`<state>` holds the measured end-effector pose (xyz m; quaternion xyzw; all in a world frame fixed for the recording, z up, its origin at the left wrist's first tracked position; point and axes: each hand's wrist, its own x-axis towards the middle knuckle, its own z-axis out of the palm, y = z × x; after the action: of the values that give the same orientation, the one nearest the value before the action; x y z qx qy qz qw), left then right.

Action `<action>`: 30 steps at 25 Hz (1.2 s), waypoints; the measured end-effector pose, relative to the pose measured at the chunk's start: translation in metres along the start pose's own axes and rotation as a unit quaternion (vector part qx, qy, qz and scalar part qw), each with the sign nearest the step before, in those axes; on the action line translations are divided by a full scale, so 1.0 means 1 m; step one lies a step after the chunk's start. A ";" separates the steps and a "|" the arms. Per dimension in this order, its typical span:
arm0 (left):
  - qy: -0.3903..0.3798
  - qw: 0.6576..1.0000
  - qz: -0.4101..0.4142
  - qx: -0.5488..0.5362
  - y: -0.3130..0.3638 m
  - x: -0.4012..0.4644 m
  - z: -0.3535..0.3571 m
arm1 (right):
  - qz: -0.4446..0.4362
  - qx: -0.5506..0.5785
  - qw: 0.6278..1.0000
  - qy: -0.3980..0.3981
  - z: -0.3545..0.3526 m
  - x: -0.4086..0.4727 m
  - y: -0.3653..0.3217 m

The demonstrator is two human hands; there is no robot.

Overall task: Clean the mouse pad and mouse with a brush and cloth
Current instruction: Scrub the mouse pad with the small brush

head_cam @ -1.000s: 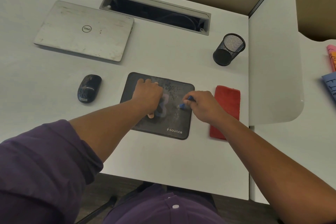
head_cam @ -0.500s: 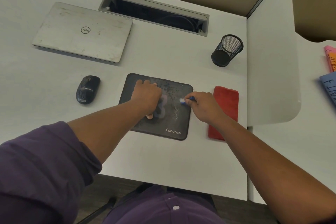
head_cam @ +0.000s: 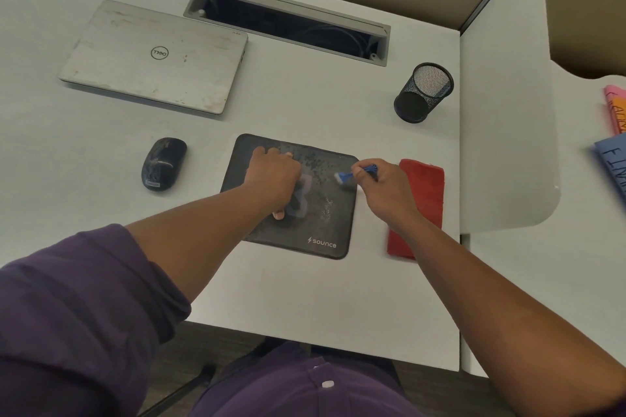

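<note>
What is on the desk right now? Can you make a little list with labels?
left hand: left hand pressed flat on the black square mouse pad
right hand: right hand gripping the small blue brush, bristles at the pad's right edge
pad state: pale specks on its surface
cloth: red folded cloth lying right of the pad, untouched
mouse: black rounded mouse left of the pad, untouched
laptop: closed silver laptop at the far left
cup: black mesh pen cup, contents cannot be told
</note>
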<state>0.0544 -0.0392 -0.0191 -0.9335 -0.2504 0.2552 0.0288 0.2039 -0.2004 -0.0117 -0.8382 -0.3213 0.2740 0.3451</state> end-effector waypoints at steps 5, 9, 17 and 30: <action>0.011 1.000 -0.003 0.000 0.000 0.001 0.003 | 0.035 0.069 0.997 -0.002 0.000 0.001 0.001; -0.007 1.000 -0.005 -0.003 0.000 0.001 0.001 | 0.027 0.003 1.000 -0.013 -0.005 0.004 0.000; -0.024 0.999 -0.030 0.007 0.003 0.002 0.000 | -0.027 0.055 0.994 -0.092 -0.005 0.017 0.000; -0.069 0.993 -0.099 -0.011 0.015 0.002 -0.011 | -0.166 -0.066 0.982 -0.065 -0.004 0.040 0.002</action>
<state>0.0680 -0.0499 -0.0136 -0.8846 -0.3459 0.3117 0.0266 0.2330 -0.1741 -0.0200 -0.7748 -0.4948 0.2446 0.3082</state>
